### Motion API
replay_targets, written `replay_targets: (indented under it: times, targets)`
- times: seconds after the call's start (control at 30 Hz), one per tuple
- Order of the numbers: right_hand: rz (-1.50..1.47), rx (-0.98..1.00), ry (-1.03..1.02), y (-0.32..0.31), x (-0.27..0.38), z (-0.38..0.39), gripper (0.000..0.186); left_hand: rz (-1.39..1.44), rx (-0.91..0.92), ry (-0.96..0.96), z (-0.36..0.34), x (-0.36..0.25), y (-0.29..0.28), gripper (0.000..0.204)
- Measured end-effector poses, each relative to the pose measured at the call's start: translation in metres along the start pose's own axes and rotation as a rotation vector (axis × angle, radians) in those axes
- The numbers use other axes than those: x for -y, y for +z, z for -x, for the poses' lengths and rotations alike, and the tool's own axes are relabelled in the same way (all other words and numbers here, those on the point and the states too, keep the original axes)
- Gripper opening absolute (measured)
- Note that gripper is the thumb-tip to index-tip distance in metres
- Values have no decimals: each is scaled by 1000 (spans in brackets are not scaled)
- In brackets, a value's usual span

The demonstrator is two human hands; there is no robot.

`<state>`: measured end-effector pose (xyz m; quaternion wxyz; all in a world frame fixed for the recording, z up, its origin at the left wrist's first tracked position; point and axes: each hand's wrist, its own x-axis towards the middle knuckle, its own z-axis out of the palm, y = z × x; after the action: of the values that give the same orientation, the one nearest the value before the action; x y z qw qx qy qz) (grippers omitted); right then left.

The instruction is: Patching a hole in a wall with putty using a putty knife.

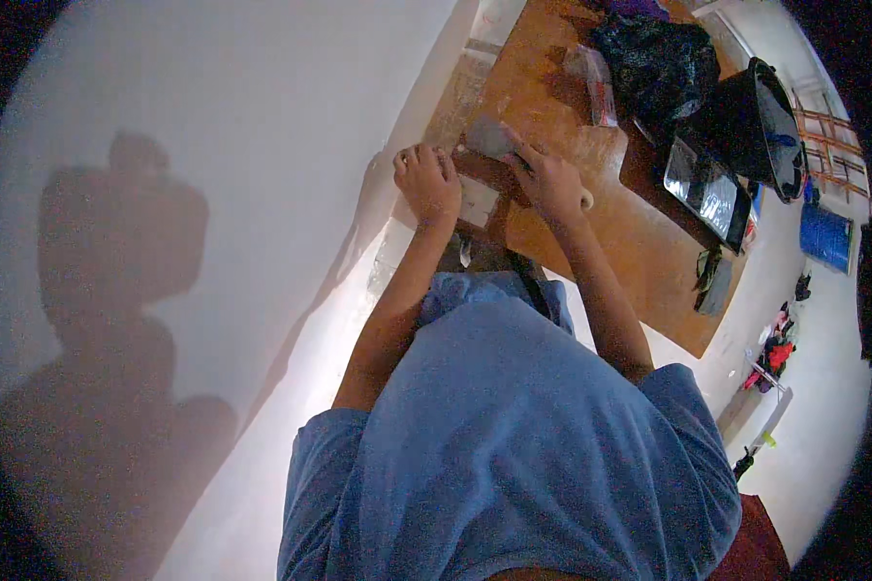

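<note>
Near the wall end of the wooden tabletop (591, 252), my left hand (428, 186) has its fingers curled down at the edge; what they grip, if anything, is unclear. My right hand (550, 181) grips a flat grey piece (486, 134), with the index finger stretched along it. Below and between both hands lies a pale rectangular piece (478, 201) on a darker brown strip. A small cream roundish object (585, 201) sits just right of my right wrist.
The white wall (233, 116) borders the left. On the table are a black plastic bag (654, 68), clear packet (596, 87), black bucket (746, 126), glossy tray (702, 189) and dark item (712, 281). Beyond it are a blue pack (825, 237) and scattered clothing (777, 353).
</note>
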<state>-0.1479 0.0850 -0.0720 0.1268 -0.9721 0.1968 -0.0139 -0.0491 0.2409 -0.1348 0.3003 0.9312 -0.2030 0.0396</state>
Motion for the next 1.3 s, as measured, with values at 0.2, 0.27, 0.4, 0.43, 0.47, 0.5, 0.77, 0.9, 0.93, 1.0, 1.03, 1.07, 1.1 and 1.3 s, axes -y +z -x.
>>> replay_targets:
  times: [0.2,0.27,0.4,0.43,0.47,0.5,0.77,0.9,0.93,1.0,1.03,1.07,1.1,1.3]
  targets:
    - [-59,-36,-33,3,-3,1,48,13,13,-25,-1,-1,-1,21]
    - [-70,2,-13,1,-1,1,48,21,11,-25,0,0,-1,21]
    - [-66,-8,22,-4,6,2,47,14,6,0,0,4,3,21]
    - [-91,-43,24,-5,7,2,47,10,-4,2,0,5,3,21]
    - [-90,-43,26,-3,4,1,47,11,-3,3,0,4,3,21]
    - [-123,-56,17,0,-1,1,48,1,-15,12,0,3,3,21]
    - [-107,39,26,3,-1,1,49,-9,21,-13,0,3,1,20]
    - [-110,67,66,-8,6,-3,48,11,11,-17,0,0,-2,19]
    - [-41,163,81,-9,3,-5,48,36,35,-40,0,-2,-3,18]
    - [-42,114,61,0,-2,-4,48,28,29,-35,-1,-1,-3,18]
    - [-44,65,42,4,-5,-3,48,20,23,-30,-1,-1,-2,18]
    - [-44,65,40,4,-6,-4,48,19,21,-31,-1,0,-1,18]
    - [-46,117,33,4,-6,-5,47,-3,-7,-11,0,0,0,18]
    - [-81,89,67,-3,4,-4,45,11,-32,20,1,3,2,19]
